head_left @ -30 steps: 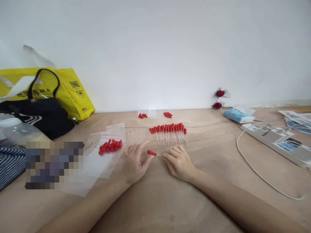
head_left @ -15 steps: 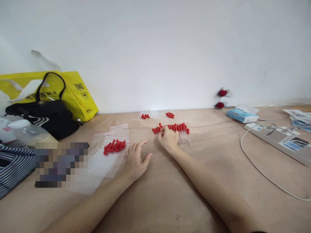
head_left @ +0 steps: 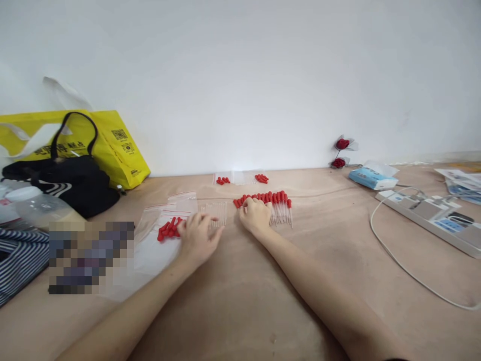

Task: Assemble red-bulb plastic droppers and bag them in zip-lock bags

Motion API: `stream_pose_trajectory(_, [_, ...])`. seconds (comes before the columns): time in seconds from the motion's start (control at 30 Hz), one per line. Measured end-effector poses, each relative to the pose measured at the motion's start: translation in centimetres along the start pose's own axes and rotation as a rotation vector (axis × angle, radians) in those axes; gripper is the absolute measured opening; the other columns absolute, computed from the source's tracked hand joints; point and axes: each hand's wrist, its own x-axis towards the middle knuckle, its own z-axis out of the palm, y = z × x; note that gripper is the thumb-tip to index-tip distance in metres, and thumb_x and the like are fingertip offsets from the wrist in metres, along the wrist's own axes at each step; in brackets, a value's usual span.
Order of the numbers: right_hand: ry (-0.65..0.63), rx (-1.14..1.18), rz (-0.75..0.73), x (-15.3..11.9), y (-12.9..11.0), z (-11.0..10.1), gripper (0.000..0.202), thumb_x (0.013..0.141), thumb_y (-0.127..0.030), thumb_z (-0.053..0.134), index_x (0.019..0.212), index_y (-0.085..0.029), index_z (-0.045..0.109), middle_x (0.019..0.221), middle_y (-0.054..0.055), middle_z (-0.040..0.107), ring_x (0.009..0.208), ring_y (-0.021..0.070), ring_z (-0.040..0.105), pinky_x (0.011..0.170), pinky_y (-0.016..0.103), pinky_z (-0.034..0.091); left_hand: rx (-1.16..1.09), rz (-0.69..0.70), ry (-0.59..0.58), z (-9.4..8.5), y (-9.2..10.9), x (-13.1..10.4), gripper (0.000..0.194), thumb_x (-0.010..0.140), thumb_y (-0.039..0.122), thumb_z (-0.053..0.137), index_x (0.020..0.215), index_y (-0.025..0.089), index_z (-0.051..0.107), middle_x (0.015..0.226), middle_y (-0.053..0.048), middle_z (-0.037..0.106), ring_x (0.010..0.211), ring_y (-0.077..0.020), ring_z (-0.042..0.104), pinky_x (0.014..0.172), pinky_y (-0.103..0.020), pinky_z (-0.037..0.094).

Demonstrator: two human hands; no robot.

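Note:
My left hand is over the right side of the pile of red rubber bulbs, its fingers apart. That pile lies on clear zip bags. Just beyond this hand, thin clear tubes lie side by side on the table. My right hand rests with bent fingers at the left part of a row of red-capped droppers. It covers the lower ends of several of them, and its fingertips are too small to tell what they touch.
Another clear bag with small groups of red bulbs lies by the wall. On the left are a yellow bag, a black bag and a bottle. To the right are a rose, a tissue pack and a power strip with a cable.
My left hand has moved left, from beside the clear tubes onto the red bulbs. My right hand has shifted slightly, and the red bulb raised at its fingertips now sits level with the row.

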Motion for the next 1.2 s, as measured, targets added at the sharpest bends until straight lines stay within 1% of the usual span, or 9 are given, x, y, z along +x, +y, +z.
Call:
stream_pose_trajectory(0.17, [-0.094, -0.018, -0.027, 0.0, -2.2, 0.1, 0.021, 0.075, -0.025, 0.044, 0.075, -0.016, 0.063, 0.08, 0.008, 0.066, 0.079, 0.0211, 0.056, 0.074, 0.037, 0.023, 0.28, -0.129, -0.021, -2.7, -4.6, 3.3, 0.026, 0.072, 0.044, 0.051, 0.069, 0.02, 0.061, 0.081, -0.01, 0.063, 0.085, -0.0314, 0.053, 0.077, -0.052, 0.031])
stream_pose_trajectory(0.33, [-0.245, -0.056, 0.061, 0.4, -4.6, 0.6, 0.026, 0.075, -0.032, 0.045, 0.075, -0.015, 0.065, 0.081, 0.012, 0.066, 0.079, 0.0224, 0.057, 0.079, 0.039, 0.023, 0.324, -0.301, -0.328, -4.3, -6.0, 4.0, 0.042, 0.069, 0.056, 0.045, 0.056, 0.02, 0.062, 0.075, -0.013, 0.064, 0.085, -0.0368, 0.053, 0.073, -0.052, 0.031])
stream_pose_trajectory(0.43, [-0.302, -0.053, 0.101, 0.8, -5.4, 0.8, 0.027, 0.075, -0.033, 0.047, 0.079, -0.014, 0.066, 0.085, 0.013, 0.066, 0.082, 0.0233, 0.058, 0.082, 0.039, 0.022, 0.361, -0.313, -0.394, -4.5, -5.5, 4.0, 0.046, 0.07, 0.056, 0.041, 0.053, 0.019, 0.061, 0.079, -0.015, 0.064, 0.086, -0.0365, 0.054, 0.074, -0.05, 0.031])
stream_pose_trajectory(0.6, [-0.339, -0.054, 0.13, 1.1, -5.8, 1.1, 0.026, 0.074, -0.03, 0.046, 0.081, -0.014, 0.066, 0.087, 0.014, 0.066, 0.082, 0.0243, 0.059, 0.081, 0.04, 0.023, 0.413, -0.307, -0.393, -4.7, -5.1, 4.1, 0.041, 0.072, 0.048, 0.042, 0.052, 0.017, 0.061, 0.084, -0.017, 0.064, 0.092, -0.0355, 0.052, 0.079, -0.05, 0.029])
stream_pose_trajectory(0.7, [-0.352, -0.057, 0.136, 1.3, -5.8, 1.2, 0.025, 0.074, -0.028, 0.046, 0.081, -0.014, 0.066, 0.087, 0.015, 0.066, 0.082, 0.0248, 0.059, 0.081, 0.041, 0.023, 0.449, -0.258, -0.294, -5.2, -4.4, 3.9, 0.036, 0.072, 0.043, 0.043, 0.055, 0.017, 0.061, 0.084, -0.016, 0.063, 0.089, -0.0341, 0.052, 0.078, -0.05, 0.028])
stream_pose_trajectory(0.83, [-0.366, -0.06, 0.13, 1.4, -5.8, 1.3, 0.023, 0.073, -0.024, 0.047, 0.08, -0.014, 0.067, 0.085, 0.015, 0.066, 0.083, 0.0249, 0.059, 0.082, 0.041, 0.022, 0.4, -0.073, -0.104, -5.5, -1.7, 2.8, 0.03, 0.074, 0.039, 0.043, 0.06, 0.018, 0.059, 0.08, -0.009, 0.063, 0.085, -0.0277, 0.053, 0.082, -0.048, 0.027])
stream_pose_trajectory(0.9, [-0.374, -0.062, 0.129, 1.4, -5.9, 1.3, 0.022, 0.072, -0.022, 0.048, 0.08, -0.014, 0.067, 0.083, 0.014, 0.067, 0.083, 0.0251, 0.059, 0.082, 0.041, 0.022, 0.328, 0.027, -0.141, -5.3, -0.1, 1.9, 0.027, 0.075, 0.036, 0.044, 0.059, 0.018, 0.057, 0.076, -0.006, 0.063, 0.081, -0.0242, 0.054, 0.081, -0.045, 0.029])
stream_pose_trajectory(1.07, [-0.37, -0.053, 0.111, 1.6, -6.3, 1.3, 0.02, 0.072, -0.02, 0.049, 0.08, -0.012, 0.065, 0.082, 0.015, 0.066, 0.083, 0.0264, 0.06, 0.082, 0.043, 0.024, 0.222, 0.164, -0.402, -4.6, 2.3, -0.4, 0.023, 0.075, 0.031, 0.046, 0.059, 0.018, 0.053, 0.065, -0.004, 0.062, 0.068, -0.0224, 0.056, 0.067, -0.038, 0.033])
stream_pose_trajectory(1.2, [-0.311, -0.031, 0.039, 1.5, -5.1, -0.1, 0.025, 0.079, -0.024, 0.042, 0.087, -0.01, 0.061, 0.09, 0.018, 0.063, 0.089, 0.0272, 0.056, 0.076, 0.039, 0.031, 0.118, 0.237, -0.339, -3.9, 3.0, -1.3, 0.021, 0.078, 0.031, 0.047, 0.064, 0.017, 0.053, 0.069, -0.002, 0.062, 0.07, -0.0207, 0.056, 0.068, -0.037, 0.032])
